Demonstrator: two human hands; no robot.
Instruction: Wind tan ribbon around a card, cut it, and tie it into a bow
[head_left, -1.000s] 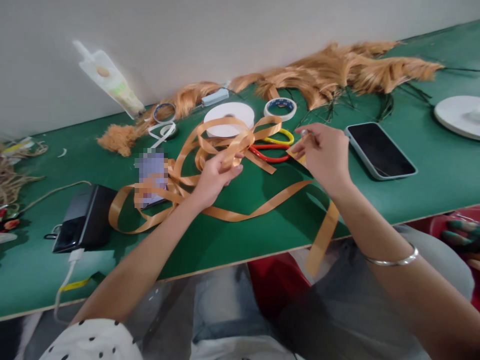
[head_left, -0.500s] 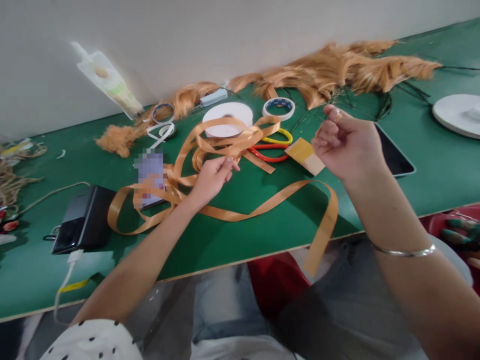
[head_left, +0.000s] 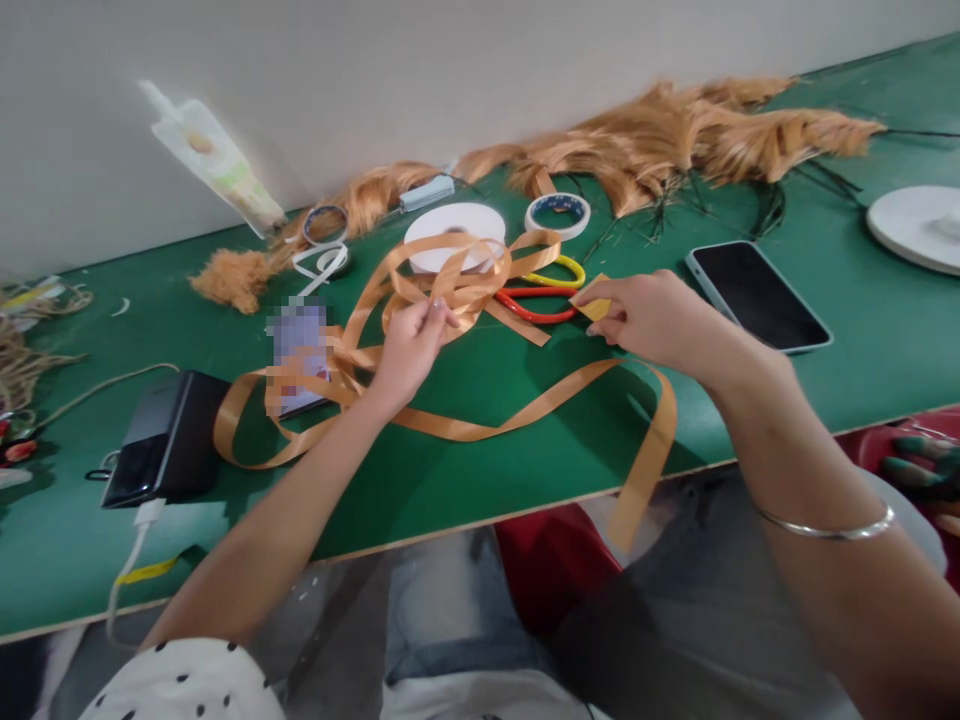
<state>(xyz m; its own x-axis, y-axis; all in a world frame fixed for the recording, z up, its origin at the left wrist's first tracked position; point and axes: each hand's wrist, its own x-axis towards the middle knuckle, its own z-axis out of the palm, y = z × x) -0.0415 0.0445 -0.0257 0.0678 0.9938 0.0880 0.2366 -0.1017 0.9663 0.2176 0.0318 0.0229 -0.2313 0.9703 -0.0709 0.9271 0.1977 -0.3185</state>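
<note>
My left hand is pinched closed in front of a pile of loose orange satin ribbon; whatever lies between its thumb and finger is too small to make out. My right hand is over a small yellow card, with thumb and forefinger closed at its left edge and the hand covering most of it. Beside those fingertips lie a red loop handle and a yellow loop handle, partly under the ribbon. One ribbon end hangs over the table's front edge.
A white spool and a tape roll stand behind the ribbon. A phone lies to the right, a black box-shaped device with a white cable to the left. Brown fibre bunches line the wall.
My right hand has come down and left from its raised place onto the yellow card, uncovering the phone. My left hand has shifted slightly left.
</note>
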